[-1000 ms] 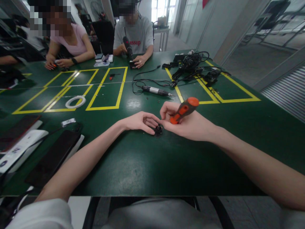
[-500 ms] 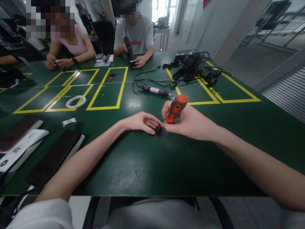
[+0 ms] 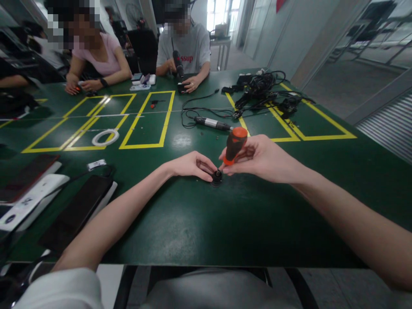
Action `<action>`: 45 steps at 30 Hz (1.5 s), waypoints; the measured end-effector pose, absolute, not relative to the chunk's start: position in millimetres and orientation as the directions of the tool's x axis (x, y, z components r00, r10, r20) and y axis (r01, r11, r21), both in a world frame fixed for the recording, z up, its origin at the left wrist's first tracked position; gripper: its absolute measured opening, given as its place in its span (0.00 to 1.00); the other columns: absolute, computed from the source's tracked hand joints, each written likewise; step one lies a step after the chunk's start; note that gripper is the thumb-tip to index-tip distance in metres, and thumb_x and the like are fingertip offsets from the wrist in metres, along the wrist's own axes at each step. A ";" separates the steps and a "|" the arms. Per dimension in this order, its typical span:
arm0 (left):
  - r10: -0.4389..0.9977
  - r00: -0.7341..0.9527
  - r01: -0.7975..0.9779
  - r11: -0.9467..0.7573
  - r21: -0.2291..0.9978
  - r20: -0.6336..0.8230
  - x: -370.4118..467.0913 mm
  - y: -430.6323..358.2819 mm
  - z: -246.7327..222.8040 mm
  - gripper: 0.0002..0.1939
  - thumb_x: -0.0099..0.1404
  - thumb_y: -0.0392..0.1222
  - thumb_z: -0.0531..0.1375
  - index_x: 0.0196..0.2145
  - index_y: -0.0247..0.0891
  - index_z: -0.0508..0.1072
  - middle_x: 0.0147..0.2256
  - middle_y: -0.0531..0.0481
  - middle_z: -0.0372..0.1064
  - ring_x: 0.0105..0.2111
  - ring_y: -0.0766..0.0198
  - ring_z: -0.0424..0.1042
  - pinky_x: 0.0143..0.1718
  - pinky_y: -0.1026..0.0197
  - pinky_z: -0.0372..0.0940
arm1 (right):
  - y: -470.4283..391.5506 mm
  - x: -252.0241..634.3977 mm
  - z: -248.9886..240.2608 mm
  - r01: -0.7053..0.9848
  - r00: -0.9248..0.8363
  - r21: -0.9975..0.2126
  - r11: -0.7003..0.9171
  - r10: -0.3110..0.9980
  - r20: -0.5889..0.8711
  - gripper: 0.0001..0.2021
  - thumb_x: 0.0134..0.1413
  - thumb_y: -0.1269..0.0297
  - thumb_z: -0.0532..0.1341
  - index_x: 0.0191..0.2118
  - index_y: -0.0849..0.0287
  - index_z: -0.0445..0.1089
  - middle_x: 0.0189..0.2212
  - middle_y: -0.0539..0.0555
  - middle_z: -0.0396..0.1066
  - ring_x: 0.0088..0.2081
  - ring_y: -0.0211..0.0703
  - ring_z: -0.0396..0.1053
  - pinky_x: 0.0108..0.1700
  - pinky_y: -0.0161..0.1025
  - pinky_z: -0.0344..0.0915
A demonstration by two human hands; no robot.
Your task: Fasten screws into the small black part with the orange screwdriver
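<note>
Black and round, a small part (image 3: 216, 177) sits well in from the near edge of the green desk (image 3: 180, 223), gripped from its left by the left hand's (image 3: 188, 165) fingers. Just beyond its right side, the right hand's (image 3: 262, 159) fingers are closed around an orange-and-black screwdriver (image 3: 236, 143), whose handle slants up and rightward from the part, shaft hidden.

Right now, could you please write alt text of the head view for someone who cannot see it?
The right hand holds an orange-and-black screwdriver at a small black part, which the left hand steadies on a green table. Beyond lie a corded tool and tangled cables; people sit across.
</note>
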State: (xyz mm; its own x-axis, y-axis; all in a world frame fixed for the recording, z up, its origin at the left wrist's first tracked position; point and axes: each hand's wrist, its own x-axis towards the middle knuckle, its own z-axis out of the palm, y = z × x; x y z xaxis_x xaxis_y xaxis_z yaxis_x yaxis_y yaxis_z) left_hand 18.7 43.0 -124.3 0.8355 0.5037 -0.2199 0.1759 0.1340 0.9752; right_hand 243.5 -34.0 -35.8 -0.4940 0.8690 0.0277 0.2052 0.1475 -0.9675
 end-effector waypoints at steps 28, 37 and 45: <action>0.502 0.842 0.159 0.114 0.981 -0.195 20.2 41.8 -126.3 0.24 0.47 0.37 0.78 0.42 0.32 0.81 0.41 0.44 0.82 0.40 0.63 0.81 0.52 0.56 0.74 | -63.0 231.1 -88.7 -0.078 -0.198 -0.961 0.265 0.941 0.275 0.15 0.48 0.54 0.77 0.31 0.59 0.78 0.32 0.54 0.79 0.25 0.38 0.75 0.32 0.39 0.78; 0.477 0.847 0.191 0.138 0.972 -0.234 17.3 42.7 -125.9 0.23 0.50 0.37 0.77 0.44 0.34 0.83 0.41 0.45 0.83 0.42 0.62 0.81 0.52 0.59 0.73 | -62.1 233.8 -91.4 -0.121 -0.209 -0.966 0.227 0.946 0.249 0.16 0.55 0.52 0.73 0.41 0.58 0.75 0.31 0.53 0.80 0.27 0.39 0.76 0.34 0.39 0.77; 0.473 0.862 0.121 0.161 0.979 -0.184 18.8 41.5 -123.7 0.29 0.47 0.34 0.78 0.49 0.36 0.81 0.43 0.46 0.82 0.43 0.64 0.81 0.49 0.62 0.74 | -62.5 233.4 -90.0 -0.083 -0.215 -0.955 0.286 0.930 0.298 0.14 0.55 0.53 0.73 0.32 0.59 0.78 0.28 0.52 0.76 0.25 0.37 0.73 0.32 0.37 0.75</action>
